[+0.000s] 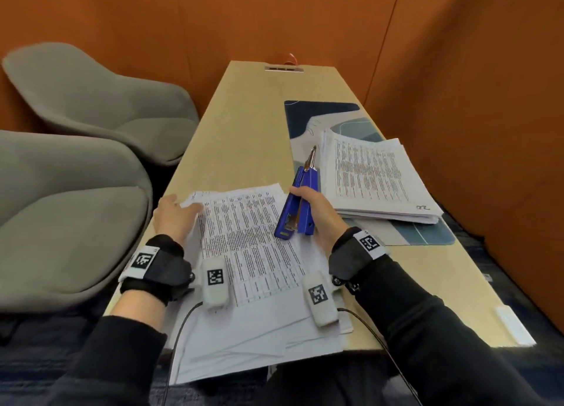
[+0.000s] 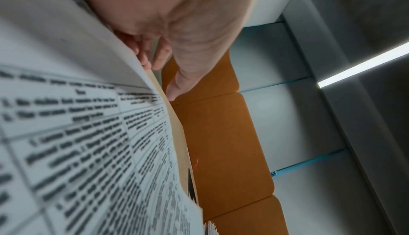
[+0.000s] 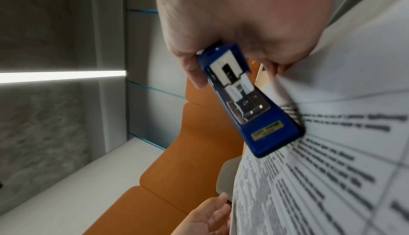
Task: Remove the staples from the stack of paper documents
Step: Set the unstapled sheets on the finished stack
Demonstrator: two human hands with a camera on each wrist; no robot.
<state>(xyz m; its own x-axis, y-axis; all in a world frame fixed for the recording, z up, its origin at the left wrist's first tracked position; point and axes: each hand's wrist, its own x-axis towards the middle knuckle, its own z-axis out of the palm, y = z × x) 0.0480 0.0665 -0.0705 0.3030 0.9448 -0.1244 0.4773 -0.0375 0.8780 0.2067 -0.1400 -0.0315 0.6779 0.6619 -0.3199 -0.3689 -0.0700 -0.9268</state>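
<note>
Printed document (image 1: pixel 253 247) lying at the near table (image 1: pixel 244 124) edge, left hand (image 1: pixel 175 218) pinching its far-left corner, fingers curled under the sheet. Right hand (image 1: pixel 320 215) wrapped around a blue stapler (image 1: pixel 297 205), resting on the page's right side. Further back, second paper stack (image 1: pixel 375 179) on a blue mat (image 1: pixel 320 112).

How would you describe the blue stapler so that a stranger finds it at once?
On the long light wooden table, look at the printed paper sheets nearest the person. Above them the right hand grips a blue metal stapler, the only blue tool among white papers.
</note>
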